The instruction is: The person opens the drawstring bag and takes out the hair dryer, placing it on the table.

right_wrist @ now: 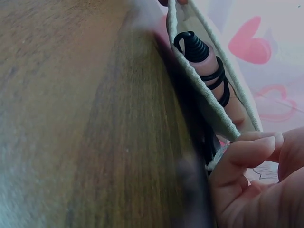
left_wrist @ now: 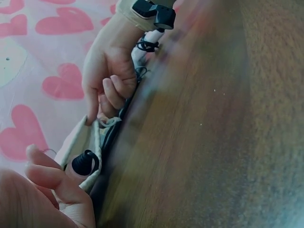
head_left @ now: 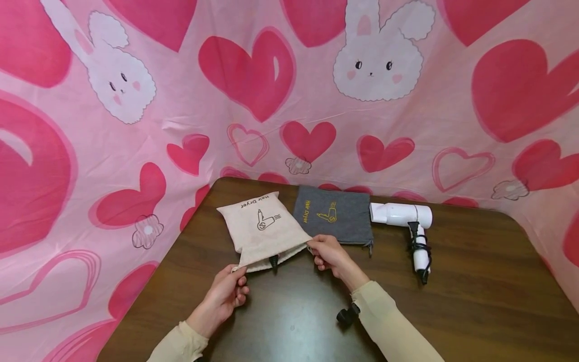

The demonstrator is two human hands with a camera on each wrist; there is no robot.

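A cream cloth drawstring bag [head_left: 264,239], printed with a hair dryer outline and lettering, lies on the table with its mouth toward me. My left hand [head_left: 221,296] pinches the left corner of the mouth between thumb and finger. At the opposite corner, my right hand [head_left: 329,254] pinches the hem, and the opening is stretched between both hands. Inside, the right wrist view shows a pink hair dryer handle [right_wrist: 235,111] wrapped in black cord [right_wrist: 218,73]. Its ribbed black cord end [head_left: 274,262] pokes out at the opening; the rest of the dryer is hidden by cloth.
A grey drawstring bag [head_left: 348,218] with a yellow hair dryer print lies flat behind my right hand. To its right is a white hair dryer [head_left: 400,215], cord wound round its handle. The brown wooden table [head_left: 488,291] meets a pink heart-patterned curtain [head_left: 316,100].
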